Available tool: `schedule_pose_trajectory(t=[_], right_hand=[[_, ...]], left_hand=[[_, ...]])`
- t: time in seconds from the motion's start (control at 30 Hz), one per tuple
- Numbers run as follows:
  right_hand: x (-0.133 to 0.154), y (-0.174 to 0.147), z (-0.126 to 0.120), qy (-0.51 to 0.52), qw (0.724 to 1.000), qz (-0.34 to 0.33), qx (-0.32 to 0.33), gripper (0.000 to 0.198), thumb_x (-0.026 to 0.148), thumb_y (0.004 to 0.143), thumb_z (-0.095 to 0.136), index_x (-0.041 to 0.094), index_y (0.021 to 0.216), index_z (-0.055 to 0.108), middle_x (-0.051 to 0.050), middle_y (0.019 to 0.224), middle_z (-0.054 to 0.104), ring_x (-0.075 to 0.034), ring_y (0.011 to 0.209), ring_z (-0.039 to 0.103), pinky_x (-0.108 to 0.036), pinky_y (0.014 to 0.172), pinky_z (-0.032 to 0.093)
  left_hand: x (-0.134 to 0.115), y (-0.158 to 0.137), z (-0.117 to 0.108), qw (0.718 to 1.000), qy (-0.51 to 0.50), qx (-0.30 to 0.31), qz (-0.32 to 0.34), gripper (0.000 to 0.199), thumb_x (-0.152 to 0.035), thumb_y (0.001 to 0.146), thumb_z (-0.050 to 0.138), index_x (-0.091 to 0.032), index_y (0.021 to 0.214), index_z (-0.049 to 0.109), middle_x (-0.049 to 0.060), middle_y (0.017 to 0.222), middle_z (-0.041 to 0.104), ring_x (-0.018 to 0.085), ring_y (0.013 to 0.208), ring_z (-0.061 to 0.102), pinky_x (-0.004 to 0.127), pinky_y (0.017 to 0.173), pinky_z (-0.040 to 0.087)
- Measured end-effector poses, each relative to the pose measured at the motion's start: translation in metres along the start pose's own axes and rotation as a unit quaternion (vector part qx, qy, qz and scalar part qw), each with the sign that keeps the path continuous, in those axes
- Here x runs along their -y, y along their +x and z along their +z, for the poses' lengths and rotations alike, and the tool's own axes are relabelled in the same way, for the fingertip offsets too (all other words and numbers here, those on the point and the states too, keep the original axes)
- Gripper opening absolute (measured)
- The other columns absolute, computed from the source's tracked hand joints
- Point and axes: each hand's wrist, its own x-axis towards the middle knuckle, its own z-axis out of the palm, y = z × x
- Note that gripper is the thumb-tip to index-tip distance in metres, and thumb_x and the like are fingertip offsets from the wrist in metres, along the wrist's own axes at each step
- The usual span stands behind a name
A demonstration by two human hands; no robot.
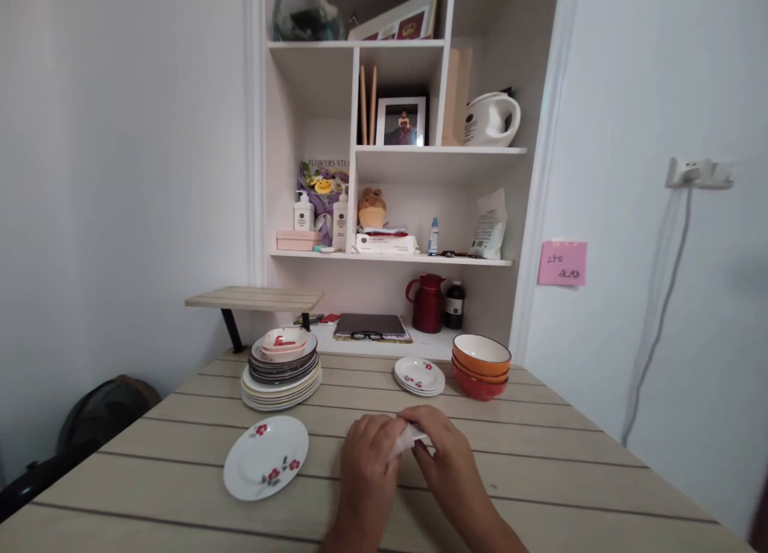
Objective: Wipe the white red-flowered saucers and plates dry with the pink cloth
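Observation:
My left hand (370, 461) is closed around a white wipe or cloth (405, 442), pressed against a small white dish (418, 432). My right hand (447, 457) grips the right side of that dish, thumb below and fingers above. Most of the dish is hidden by my hands, so its full shape cannot be seen. Left of my hands, a white plate with red flowers (264, 453) lies flat on the wooden table (198, 457). Just beyond my hands sits a short stack of small flowered plates (418, 374).
At the back left stands a tall stack of plates (281, 377) topped by a small pink-rimmed dish (284, 341). Orange and red bowls (481, 367) are nested at the back right. Behind the table are a red jug (428, 305), glasses (366, 336) and a raised wooden stand (255, 298).

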Motion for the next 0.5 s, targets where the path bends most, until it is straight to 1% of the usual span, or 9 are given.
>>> schedule_pose_trajectory(t=[0.07,0.13,0.17,0.23,0.27,0.37,0.43,0.5], right_hand=[[0.001,0.001,-0.002,0.021,1.0,0.018,0.004,0.034,0.008,0.072,0.056,0.024,0.098,0.069,-0.005,0.092,0.071,-0.023,0.089,0.065,-0.034,0.081,0.05],[0.003,0.002,-0.003,0.071,0.996,0.057,0.006,0.033,0.012,0.074,0.057,0.024,0.104,0.067,-0.003,0.086,0.068,-0.021,0.08,0.064,-0.032,0.073,0.05],[0.004,0.002,-0.003,0.102,0.992,0.08,0.007,0.033,0.014,0.075,0.058,0.023,0.106,0.065,-0.002,0.084,0.067,-0.02,0.076,0.063,-0.03,0.069,0.05],[0.007,0.003,-0.002,0.163,0.979,0.125,0.004,0.033,0.017,0.074,0.063,0.022,0.107,0.063,0.0,0.081,0.065,-0.018,0.069,0.061,-0.029,0.064,0.049],[0.008,0.003,-0.001,0.191,0.97,0.149,-0.005,0.034,0.019,0.074,0.065,0.022,0.107,0.063,0.0,0.079,0.065,-0.017,0.066,0.06,-0.028,0.061,0.049],[0.011,0.002,0.004,0.267,0.939,0.214,-0.045,0.036,0.024,0.072,0.07,0.02,0.106,0.062,0.001,0.075,0.065,-0.015,0.06,0.055,-0.026,0.055,0.045],[0.011,0.002,0.007,0.316,0.916,0.24,-0.062,0.036,0.026,0.07,0.073,0.019,0.104,0.062,0.0,0.075,0.066,-0.015,0.061,0.056,-0.026,0.055,0.046],[0.009,0.002,0.01,0.364,0.894,0.253,-0.073,0.037,0.027,0.067,0.077,0.017,0.1,0.064,-0.002,0.077,0.069,-0.017,0.064,0.059,-0.028,0.059,0.048]], left_hand=[[-0.002,0.0,-0.001,1.0,0.014,-0.014,0.015,0.034,-0.003,0.08,0.049,-0.024,0.1,0.067,0.004,0.091,0.072,0.02,0.083,0.065,0.034,0.075,0.052],[-0.002,0.001,-0.001,0.999,-0.005,-0.036,-0.003,0.025,-0.009,0.082,0.055,-0.024,0.098,0.067,0.003,0.089,0.072,0.019,0.082,0.066,0.031,0.075,0.053],[-0.001,0.001,0.0,0.998,-0.021,-0.047,-0.025,0.02,-0.014,0.082,0.059,-0.023,0.097,0.067,0.004,0.088,0.071,0.019,0.081,0.066,0.03,0.074,0.053],[0.002,0.003,0.001,0.992,-0.056,-0.062,-0.09,0.015,-0.023,0.08,0.065,-0.023,0.095,0.067,0.004,0.086,0.072,0.019,0.079,0.067,0.029,0.072,0.054],[0.004,0.003,0.002,0.986,-0.074,-0.069,-0.131,0.016,-0.027,0.078,0.068,-0.022,0.094,0.068,0.004,0.085,0.072,0.019,0.078,0.067,0.028,0.071,0.054],[0.006,0.006,0.003,0.956,-0.126,-0.095,-0.249,0.025,-0.038,0.074,0.071,-0.02,0.091,0.068,0.005,0.082,0.072,0.02,0.073,0.067,0.028,0.068,0.054],[0.005,0.007,0.004,0.932,-0.156,-0.109,-0.307,0.032,-0.043,0.07,0.072,-0.019,0.09,0.068,0.005,0.079,0.072,0.021,0.072,0.067,0.028,0.068,0.054],[0.002,0.01,0.004,0.91,-0.19,-0.111,-0.351,0.038,-0.047,0.067,0.073,-0.018,0.091,0.068,0.005,0.079,0.072,0.021,0.072,0.066,0.028,0.067,0.053]])
